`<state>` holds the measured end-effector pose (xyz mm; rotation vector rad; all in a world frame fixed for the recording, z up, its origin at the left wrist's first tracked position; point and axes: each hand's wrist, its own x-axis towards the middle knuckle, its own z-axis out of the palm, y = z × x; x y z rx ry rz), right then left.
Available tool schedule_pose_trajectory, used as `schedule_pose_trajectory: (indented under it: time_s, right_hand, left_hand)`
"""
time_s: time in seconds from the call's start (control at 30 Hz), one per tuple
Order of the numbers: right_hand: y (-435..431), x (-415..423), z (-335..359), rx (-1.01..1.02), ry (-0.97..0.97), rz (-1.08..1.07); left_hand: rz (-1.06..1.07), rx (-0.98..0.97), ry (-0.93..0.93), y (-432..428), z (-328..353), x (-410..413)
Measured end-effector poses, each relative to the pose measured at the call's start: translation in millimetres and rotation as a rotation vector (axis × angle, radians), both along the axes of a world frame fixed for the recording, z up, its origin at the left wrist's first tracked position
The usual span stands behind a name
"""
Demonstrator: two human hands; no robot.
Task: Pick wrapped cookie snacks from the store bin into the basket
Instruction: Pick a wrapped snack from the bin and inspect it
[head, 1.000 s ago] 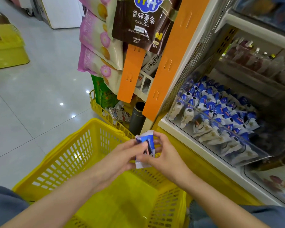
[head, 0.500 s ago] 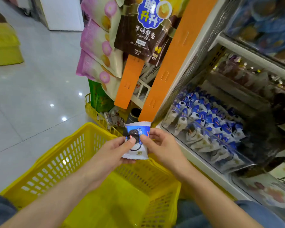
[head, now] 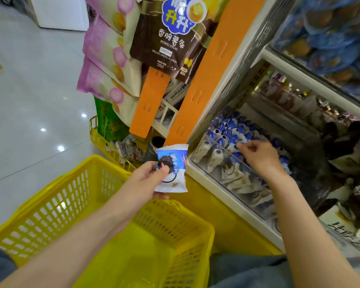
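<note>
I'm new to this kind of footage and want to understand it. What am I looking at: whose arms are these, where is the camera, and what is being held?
There is no machine here. These are a person's two bare arms, filmed by one wide-angle camera worn on the head, looking forward and down. The left hand pinches a blue-and-white cookie packet between thumb and fingers, near the far rim of a yellow basket. The right hand reaches over a clear-fronted store bin filled with similar packets. Its fingers are curled, but whether they grip one is hidden. A brown potato-stick bag hangs above.
</note>
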<state>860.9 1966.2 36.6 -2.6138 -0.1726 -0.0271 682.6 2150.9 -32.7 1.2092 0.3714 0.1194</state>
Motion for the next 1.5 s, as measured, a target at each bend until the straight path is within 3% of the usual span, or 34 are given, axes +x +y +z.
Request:
schedule_pose_trajectory:
  time_s: [0.2, 0.3, 0.37, 0.47, 0.53, 0.6, 0.67, 0.73, 0.8, 0.93, 1.03, 1.17, 1.37, 1.5]
  right_hand:
    - [-5.0, 12.5, -5.9, -0.105, 0.161, 0.039]
    - [-4.3, 9.7, -3.7, -0.131, 0.091, 0.062]
    - [-3.1, 4.5, 2.0, -0.085, -0.069, 0.029]
    - [-1.4, -12.8, 19.6, 0.148, -0.411, 0.021]
    - [-1.1, -28.1, 29.6, 0.389, -0.499, 0.113]
    - [0.7, -43.8, 32.7, 0.608, -0.367, 0.197]
    - [4.7, -59.3, 26.7, 0.739, -0.071, 0.266]
    - [11.6, -72.7, 13.3, 0.711, 0.211, 0.318]
    - [20.9, -82.6, -4.2, 0.643, 0.318, 0.346]
    - [32.5, -88.1, -25.8, 0.456, 0.225, 0.345]
    - [28.8, -82.1, -25.4, 0.343, 0.178, 0.347]
    - [23.5, -74.8, -16.9, 0.468, 0.163, 0.288]
    - [13.5, -74.1, -0.3, 0.377, 0.224, 0.447]
    - [1.1, -61.1, 17.9, 0.477, 0.0, 0.306]
  left_hand:
    - [-0.035, 0.031, -0.001, -10.8, -1.4, 12.7]
    - [-0.042, 0.027, 0.004, -17.1, -0.7, 19.5]
    - [-0.026, 0.008, 0.01, -19.9, -1.0, 24.8]
    - [-0.003, -0.05, 0.028, -22.2, -2.2, 30.5]
    - [0.025, -0.099, 0.054, -23.0, -5.0, 34.2]
    - [0.05, -0.137, 0.072, -24.0, -7.0, 37.2]
    - [0.067, -0.195, 0.075, -25.3, -7.6, 39.0]
    - [0.075, -0.265, 0.084, -27.7, -5.9, 40.2]
    - [0.05, -0.319, 0.107, -31.2, -3.0, 40.6]
    - [-0.021, -0.408, 0.094, -34.5, -0.7, 37.8]
    - [-0.122, -0.248, 0.012, -34.5, -3.5, 32.3]
    - [-0.266, -0.098, -0.066, -34.9, -3.2, 29.4]
    - [-0.397, 0.026, -0.121, -32.2, 0.9, 27.3]
    - [-0.334, 0.072, -0.117, -28.0, 1.8, 29.4]
